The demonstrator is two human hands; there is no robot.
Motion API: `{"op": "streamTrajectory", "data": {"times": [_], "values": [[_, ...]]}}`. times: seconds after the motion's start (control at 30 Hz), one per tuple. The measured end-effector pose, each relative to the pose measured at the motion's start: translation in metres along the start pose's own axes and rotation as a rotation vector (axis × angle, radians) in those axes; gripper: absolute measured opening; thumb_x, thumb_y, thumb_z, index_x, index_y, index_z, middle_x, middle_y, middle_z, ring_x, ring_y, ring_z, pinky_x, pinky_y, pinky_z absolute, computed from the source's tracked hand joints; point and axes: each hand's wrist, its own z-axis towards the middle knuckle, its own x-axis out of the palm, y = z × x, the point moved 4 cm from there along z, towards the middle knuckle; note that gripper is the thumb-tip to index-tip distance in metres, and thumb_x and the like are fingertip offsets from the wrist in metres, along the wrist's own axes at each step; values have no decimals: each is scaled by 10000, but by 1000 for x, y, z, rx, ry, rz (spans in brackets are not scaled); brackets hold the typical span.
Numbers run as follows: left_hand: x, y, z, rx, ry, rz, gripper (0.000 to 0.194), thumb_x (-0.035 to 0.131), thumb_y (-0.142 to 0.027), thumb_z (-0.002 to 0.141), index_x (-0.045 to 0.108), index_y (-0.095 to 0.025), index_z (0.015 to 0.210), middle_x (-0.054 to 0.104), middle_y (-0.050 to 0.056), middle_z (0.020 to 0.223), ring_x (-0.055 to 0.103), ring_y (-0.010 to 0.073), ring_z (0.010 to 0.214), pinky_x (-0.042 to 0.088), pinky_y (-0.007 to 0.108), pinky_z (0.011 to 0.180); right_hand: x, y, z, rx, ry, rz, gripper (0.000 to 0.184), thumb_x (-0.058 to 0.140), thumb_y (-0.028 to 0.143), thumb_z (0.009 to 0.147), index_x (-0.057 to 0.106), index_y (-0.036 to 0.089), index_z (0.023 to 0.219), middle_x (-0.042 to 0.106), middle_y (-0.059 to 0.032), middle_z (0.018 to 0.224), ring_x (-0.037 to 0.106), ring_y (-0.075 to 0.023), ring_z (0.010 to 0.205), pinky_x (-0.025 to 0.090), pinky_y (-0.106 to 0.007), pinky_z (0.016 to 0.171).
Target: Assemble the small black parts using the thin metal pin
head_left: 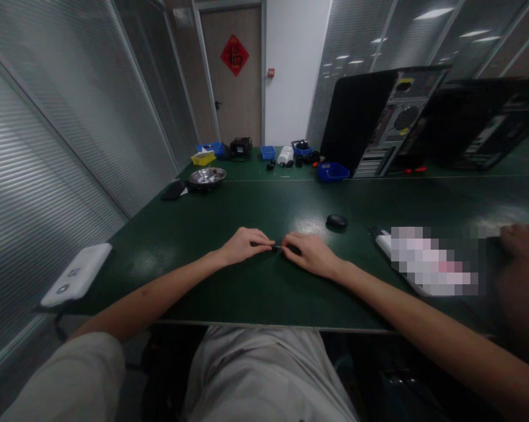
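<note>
Both my hands meet low over the green tabletop [246, 299]. My left hand [244, 245] is closed in a pinch, and a small dark piece [275, 248] shows at its fingertips. My right hand [310, 252] is curled, thumb and fingers together, just to the right of the left fingertips. A thin, light-coloured shaft [279, 247] bridges the small gap between the two hands. Whatever the right fingers wrap round is mostly hidden and too small to name. A black computer mouse [337, 221] lies beyond my right hand, apart from it.
A white box-shaped device [77, 275] lies at the left edge. A metal bowl [207, 177], blue bin [333, 172] and yellow tray [203, 158] stand farther back. A black computer tower [356, 120] rises at the back right. Another person's hand [523, 240] rests far right, near a blurred-out item.
</note>
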Motion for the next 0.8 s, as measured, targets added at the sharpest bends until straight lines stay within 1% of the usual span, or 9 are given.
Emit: {"op": "streamTrajectory", "data": {"times": [0.2, 0.4, 0.47, 0.6, 0.67, 0.8], "values": [[1, -1, -1, 16, 29, 47, 251, 656, -307, 991, 793, -207, 1176, 755, 86, 1104, 698, 188, 997, 532, 312, 900, 2, 7, 5, -16, -1, -56, 227, 470, 365, 1059, 646, 225, 1088, 666, -38, 994, 599, -157, 782, 362, -277, 686], [1, -2, 0, -1, 42, 56, 247, 649, -309, 995, 791, -207, 1169, 745, 84, 1109, 686, 188, 994, 518, 309, 903, 4, 7, 6, -6, -12, -46, 231, 465, 366, 1066, 639, 217, 1094, 670, -46, 1026, 600, -155, 788, 357, -274, 676], [0, -2, 1, -25, 48, 49, 276, 655, -315, 991, 770, -202, 1216, 738, 82, 1091, 678, 180, 949, 517, 298, 863, 4, 6, 6, 3, -24, -37, 232, 457, 366, 1069, 632, 217, 1096, 667, -49, 1032, 600, -158, 797, 355, -273, 674], [-2, -5, 2, -78, 74, 44, 373, 672, -322, 977, 704, -183, 1322, 702, 65, 994, 628, 155, 823, 498, 270, 758, 2, 2, 6, 35, -50, -20, 235, 446, 368, 1071, 625, 220, 1103, 665, -55, 1035, 597, -162, 802, 359, -271, 683], [-3, -8, 1, -88, 93, 66, 391, 654, -318, 984, 679, -198, 1356, 684, 62, 1000, 620, 160, 848, 496, 275, 777, 1, 0, 5, 43, -58, -34, 239, 448, 376, 1070, 626, 218, 1098, 664, -55, 1029, 592, -162, 792, 353, -272, 683], [-1, -13, 0, -48, 152, 185, 413, 576, -288, 1012, 633, -231, 1417, 656, 82, 1093, 604, 202, 1007, 492, 325, 899, 0, -4, 3, 35, -38, -98, 240, 466, 381, 1061, 636, 218, 1107, 664, -53, 1024, 579, -158, 769, 318, -275, 657]]}}
